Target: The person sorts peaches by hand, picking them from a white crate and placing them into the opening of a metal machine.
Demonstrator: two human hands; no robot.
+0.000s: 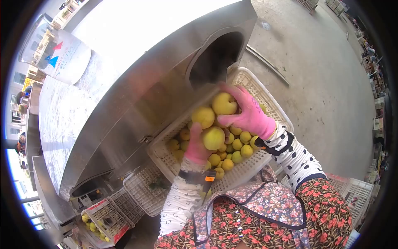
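Observation:
A white plastic crate (166, 161) full of yellow round fruits (237, 144) sits under the dark opening (217, 58) of a big steel machine. My right hand (248, 114), in a pink glove, is closed on one yellow fruit (224, 103) just below that opening. In its own pink glove, my left hand (195, 147) grips another yellow fruit (213, 137) above the pile. A third large fruit (203, 116) lies between the two hands at the crate's far rim.
The steel machine body (124, 95) fills the left and centre. Empty white crates (143, 191) stand lower left, one holding a few yellow fruits (89, 224). Another crate (352, 193) is at right. Bare concrete floor (323, 83) spreads to the right.

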